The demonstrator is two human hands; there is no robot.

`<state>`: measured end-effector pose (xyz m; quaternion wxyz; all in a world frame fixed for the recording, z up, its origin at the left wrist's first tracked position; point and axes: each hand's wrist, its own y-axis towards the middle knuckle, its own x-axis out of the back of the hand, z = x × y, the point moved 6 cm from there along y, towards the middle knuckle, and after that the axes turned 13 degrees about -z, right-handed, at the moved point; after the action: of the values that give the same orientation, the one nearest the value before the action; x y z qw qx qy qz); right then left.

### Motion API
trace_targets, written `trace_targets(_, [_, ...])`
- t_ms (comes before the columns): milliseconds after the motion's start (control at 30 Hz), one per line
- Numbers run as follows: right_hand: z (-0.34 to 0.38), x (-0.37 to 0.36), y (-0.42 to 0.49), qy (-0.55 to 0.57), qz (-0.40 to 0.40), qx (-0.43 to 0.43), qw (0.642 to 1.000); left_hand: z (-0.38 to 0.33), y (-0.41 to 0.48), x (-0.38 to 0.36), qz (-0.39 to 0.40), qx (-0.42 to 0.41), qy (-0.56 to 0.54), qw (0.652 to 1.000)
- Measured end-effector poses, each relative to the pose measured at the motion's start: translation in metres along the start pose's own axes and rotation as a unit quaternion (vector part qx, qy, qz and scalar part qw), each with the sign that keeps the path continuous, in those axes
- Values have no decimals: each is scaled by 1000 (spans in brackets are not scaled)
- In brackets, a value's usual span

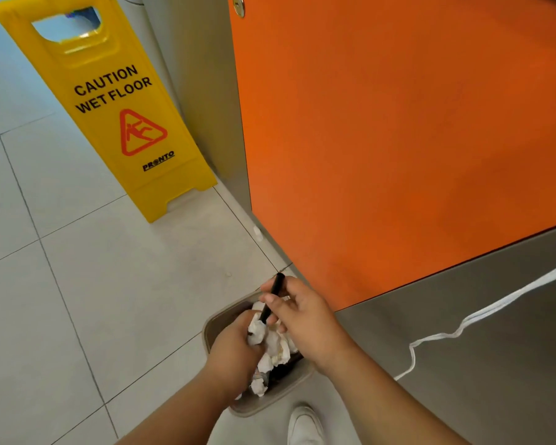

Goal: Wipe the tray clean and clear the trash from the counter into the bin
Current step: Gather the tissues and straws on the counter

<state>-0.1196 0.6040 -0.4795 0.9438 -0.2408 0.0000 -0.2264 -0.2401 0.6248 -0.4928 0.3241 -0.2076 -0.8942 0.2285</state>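
Note:
A small beige bin (210,329) stands on the tiled floor beside the orange cabinet, filled with crumpled white paper (278,350). Both hands are over its opening. My left hand (235,351) grips a wad of white tissue (257,332) just above the trash. My right hand (297,311) pinches a thin black stick-like object (272,297), which slants from above the bin's far rim down toward the tissue. No tray or counter top is in view.
A yellow "CAUTION WET FLOOR" sign (116,110) stands on the floor to the far left. The orange cabinet door (398,130) and a grey panel (495,316) fill the right side. A white cord (463,326) hangs across the panel. A white shoe (304,423) is beside the bin.

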Motion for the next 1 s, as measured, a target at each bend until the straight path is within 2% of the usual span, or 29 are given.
trace_targets(167, [-27, -1, 8, -63, 4, -5, 998, 25, 18, -24, 3, 38, 23, 999])
trace_targets(300, [-38, 1, 13, -116, 4, 13, 993, 49, 22, -27, 58, 51, 103, 992])
trace_targets(400, [-38, 9, 14, -140, -37, 39, 989, 51, 22, -21, 85, 41, 143, 985])
trace_targets(533, [-21, 22, 10, -137, -115, 119, 977, 47, 23, -11, 90, 29, 157, 983])
trace_targets(700, [-25, 14, 16, -223, -135, 175, 949, 47, 18, -4, 101, 35, 141, 984])
trace_targets(800, [-49, 2, 21, -269, -107, 134, 948, 57, 15, 4, 96, 43, 127, 986])
trace_targets(933, [-78, -5, 19, -310, -29, 13, 950, 52, 9, 22, 76, 43, 118, 989])
trace_targets(1000, [-80, -4, 14, -314, -9, -9, 949, 46, 7, 32, 60, 31, 135, 989])
